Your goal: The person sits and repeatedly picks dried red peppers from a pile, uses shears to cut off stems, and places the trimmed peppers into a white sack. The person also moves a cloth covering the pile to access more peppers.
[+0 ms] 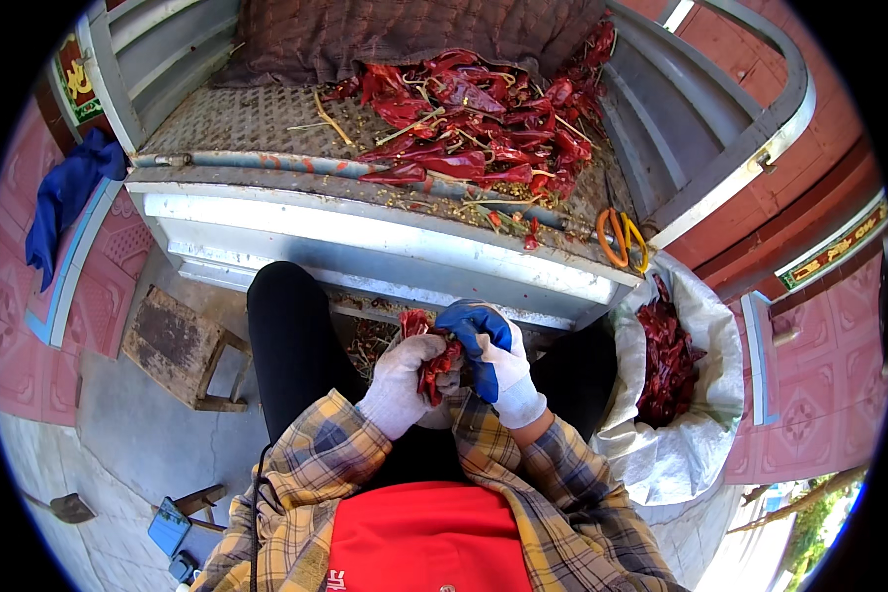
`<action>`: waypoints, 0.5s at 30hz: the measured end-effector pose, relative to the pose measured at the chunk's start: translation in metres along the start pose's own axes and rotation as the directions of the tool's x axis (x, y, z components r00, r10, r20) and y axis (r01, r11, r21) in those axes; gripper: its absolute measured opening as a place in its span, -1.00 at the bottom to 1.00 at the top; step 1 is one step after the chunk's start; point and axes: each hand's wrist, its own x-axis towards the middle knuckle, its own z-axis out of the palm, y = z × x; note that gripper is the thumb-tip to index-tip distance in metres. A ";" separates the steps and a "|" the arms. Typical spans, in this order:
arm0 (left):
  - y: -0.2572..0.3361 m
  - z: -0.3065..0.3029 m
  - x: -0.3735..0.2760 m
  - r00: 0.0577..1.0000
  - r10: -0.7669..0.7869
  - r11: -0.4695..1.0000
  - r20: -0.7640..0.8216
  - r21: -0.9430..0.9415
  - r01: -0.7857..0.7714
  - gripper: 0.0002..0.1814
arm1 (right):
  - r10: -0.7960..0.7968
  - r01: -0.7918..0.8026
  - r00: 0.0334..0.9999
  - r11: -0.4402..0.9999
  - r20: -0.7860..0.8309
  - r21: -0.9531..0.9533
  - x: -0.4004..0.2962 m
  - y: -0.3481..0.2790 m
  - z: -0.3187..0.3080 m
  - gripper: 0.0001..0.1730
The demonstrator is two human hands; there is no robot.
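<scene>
My left hand (407, 385), in a white knitted glove, is closed around dried red chili peppers (438, 370) above my lap. Against them, on the right, is my right hand (492, 359) in a white glove with blue coating; its fingertips are partly hidden, so its hold on the peppers is unclear. Beyond my hands, a pile of dried red chilies (481, 126) with pale stems lies on the metal cart bed (229, 122). Orange and yellow-handled scissors (621, 238) rest at the bed's right front edge. More chilies fill part of a white woven sack (699, 451) at my right.
A dark quilted cloth (414, 33) covers the back of the bed, between metal side rails. A worn wooden stool (174, 344) stands at left, near a blue cloth (66, 192). Stems and scraps lie on the ground below my hands. A shovel blade (72, 508) is at lower left.
</scene>
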 end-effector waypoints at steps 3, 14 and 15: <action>-0.003 0.001 0.002 0.999 0.048 0.999 -0.020 0.017 -0.048 -0.93 | 0.009 0.008 0.996 0.982 -0.090 0.186 0.000 0.009 0.010 -0.69; 0.002 -0.006 0.005 0.914 0.385 0.867 0.129 0.289 -0.406 -0.77 | -0.218 0.074 0.975 0.515 -0.048 -0.854 0.004 -0.030 -0.005 -0.69; 0.001 -0.009 0.007 0.901 0.399 0.826 0.170 0.360 -0.434 -0.76 | -0.204 0.105 0.979 0.484 0.005 -0.869 0.003 -0.029 -0.005 -0.70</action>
